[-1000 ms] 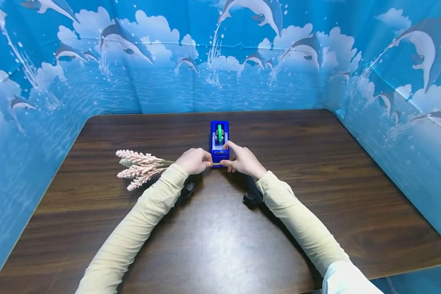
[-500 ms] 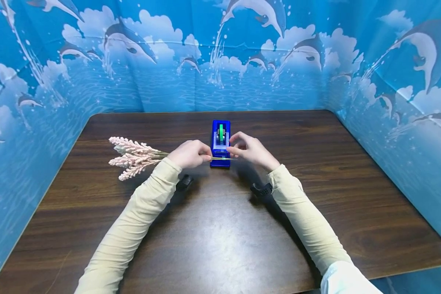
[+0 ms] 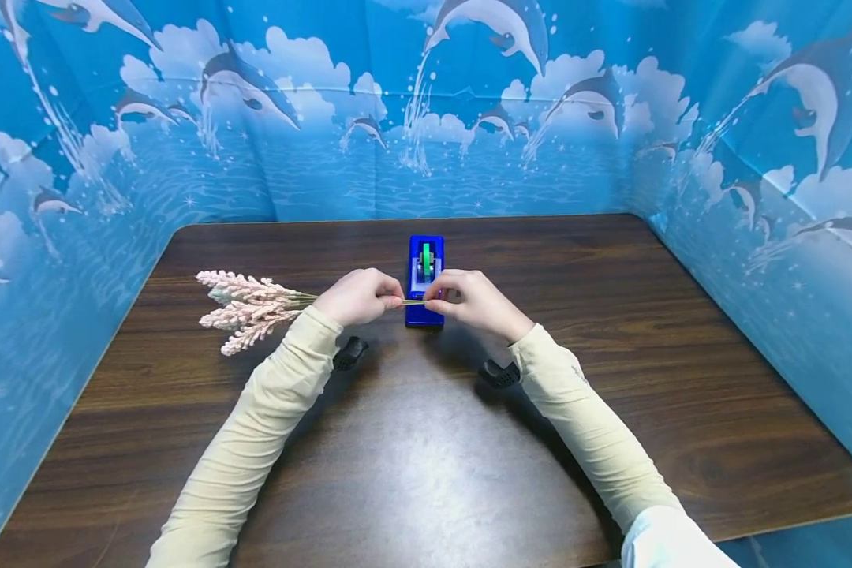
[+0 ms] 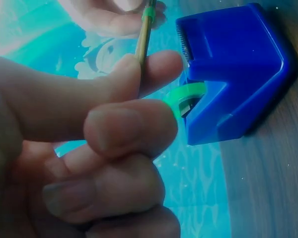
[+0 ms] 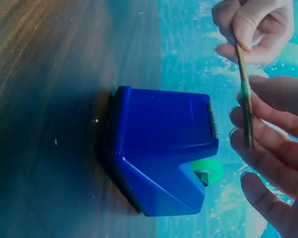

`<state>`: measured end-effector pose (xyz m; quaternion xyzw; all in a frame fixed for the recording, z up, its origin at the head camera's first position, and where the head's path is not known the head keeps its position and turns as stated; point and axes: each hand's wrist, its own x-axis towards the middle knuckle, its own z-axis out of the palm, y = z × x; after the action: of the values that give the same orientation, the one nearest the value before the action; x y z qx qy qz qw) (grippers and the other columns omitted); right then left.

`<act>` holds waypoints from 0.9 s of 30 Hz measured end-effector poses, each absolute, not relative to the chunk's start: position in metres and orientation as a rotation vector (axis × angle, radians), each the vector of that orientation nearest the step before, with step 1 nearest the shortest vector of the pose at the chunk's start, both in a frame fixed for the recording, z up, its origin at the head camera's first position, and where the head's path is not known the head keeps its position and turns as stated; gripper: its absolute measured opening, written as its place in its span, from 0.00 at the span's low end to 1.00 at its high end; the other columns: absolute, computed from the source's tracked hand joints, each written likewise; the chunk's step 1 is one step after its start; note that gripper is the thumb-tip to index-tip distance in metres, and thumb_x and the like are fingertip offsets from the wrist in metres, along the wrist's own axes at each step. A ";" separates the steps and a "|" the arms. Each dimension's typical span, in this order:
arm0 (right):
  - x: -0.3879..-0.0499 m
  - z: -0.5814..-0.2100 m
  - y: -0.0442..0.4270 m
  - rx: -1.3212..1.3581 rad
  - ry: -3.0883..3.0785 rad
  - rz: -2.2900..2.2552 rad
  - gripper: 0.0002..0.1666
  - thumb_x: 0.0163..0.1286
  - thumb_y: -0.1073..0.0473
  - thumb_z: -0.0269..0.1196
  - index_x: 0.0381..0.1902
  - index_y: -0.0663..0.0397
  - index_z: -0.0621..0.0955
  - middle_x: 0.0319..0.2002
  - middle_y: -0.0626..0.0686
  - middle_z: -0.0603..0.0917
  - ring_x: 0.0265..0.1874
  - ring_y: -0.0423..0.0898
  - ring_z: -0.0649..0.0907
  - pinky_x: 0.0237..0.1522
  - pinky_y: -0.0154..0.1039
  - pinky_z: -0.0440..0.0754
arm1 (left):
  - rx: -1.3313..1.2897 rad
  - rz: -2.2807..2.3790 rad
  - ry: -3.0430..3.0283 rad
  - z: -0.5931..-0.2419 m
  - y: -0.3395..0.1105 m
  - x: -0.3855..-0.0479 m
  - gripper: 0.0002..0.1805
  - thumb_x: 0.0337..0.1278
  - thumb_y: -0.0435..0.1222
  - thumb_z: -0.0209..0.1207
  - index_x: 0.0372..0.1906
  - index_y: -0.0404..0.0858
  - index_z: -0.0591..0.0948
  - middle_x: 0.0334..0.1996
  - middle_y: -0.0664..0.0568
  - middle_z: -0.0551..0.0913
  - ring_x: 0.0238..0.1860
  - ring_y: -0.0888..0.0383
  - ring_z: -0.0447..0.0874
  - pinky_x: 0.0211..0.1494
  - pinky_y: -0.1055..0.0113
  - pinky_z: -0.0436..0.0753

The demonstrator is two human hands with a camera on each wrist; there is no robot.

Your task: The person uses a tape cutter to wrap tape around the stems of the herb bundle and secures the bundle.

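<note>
A bunch of pale pink flower sprays (image 3: 244, 308) extends to the left of my left hand (image 3: 358, 297), which pinches its thin stems between thumb and forefinger. Green tape (image 5: 246, 90) is wrapped around the stems (image 5: 241, 62) near their free ends. At that band, my right hand (image 3: 477, 301) has its thumb and fingertips on the stems, pinching them. Just beyond and below the stems stands a blue tape dispenser (image 3: 425, 315) holding a green roll (image 3: 427, 259). Its toothed cutter (image 5: 213, 119) shows in the right wrist view.
All this is over a dark brown wooden table (image 3: 426, 442). A blue curtain (image 3: 326, 173) with dolphins surrounds the table's back and sides. Black wrist devices (image 3: 500, 374) hang under both forearms.
Both hands have shifted slightly, and the flowers have moved left with the left hand. The right hand drew off to the right, then came back and closed its fingertips on the stems.
</note>
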<state>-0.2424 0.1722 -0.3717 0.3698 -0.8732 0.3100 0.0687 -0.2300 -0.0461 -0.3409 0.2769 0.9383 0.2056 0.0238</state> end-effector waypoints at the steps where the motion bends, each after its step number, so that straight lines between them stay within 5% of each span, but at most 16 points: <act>1: -0.242 -0.373 0.171 1.103 -2.640 0.939 0.05 0.64 0.60 0.66 0.37 0.56 0.83 0.34 0.51 0.85 0.32 0.43 0.79 0.40 0.47 0.80 | 0.857 0.639 2.904 -0.341 -0.046 -0.229 0.08 0.62 0.33 0.58 0.34 0.35 0.85 0.29 0.47 0.85 0.30 0.55 0.74 0.36 0.63 0.71; 8: -0.238 -0.382 0.162 1.087 -2.689 0.849 0.08 0.60 0.63 0.69 0.34 0.58 0.79 0.30 0.51 0.82 0.31 0.45 0.79 0.36 0.35 0.76 | 0.864 0.676 2.927 -0.341 -0.046 -0.229 0.08 0.62 0.34 0.58 0.32 0.37 0.85 0.26 0.51 0.83 0.28 0.56 0.74 0.34 0.65 0.70; 27: -0.239 -0.385 0.158 1.185 -2.665 0.789 0.10 0.70 0.57 0.60 0.34 0.56 0.85 0.26 0.48 0.82 0.24 0.38 0.74 0.31 0.33 0.73 | 0.904 0.642 2.825 -0.342 -0.057 -0.238 0.09 0.62 0.34 0.58 0.29 0.38 0.85 0.24 0.54 0.81 0.28 0.58 0.72 0.36 0.66 0.70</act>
<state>-0.2393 0.1578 -0.3850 0.3915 -0.8804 0.2607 0.0602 -0.2382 -0.0575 -0.3424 0.2974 0.9295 0.2113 0.0535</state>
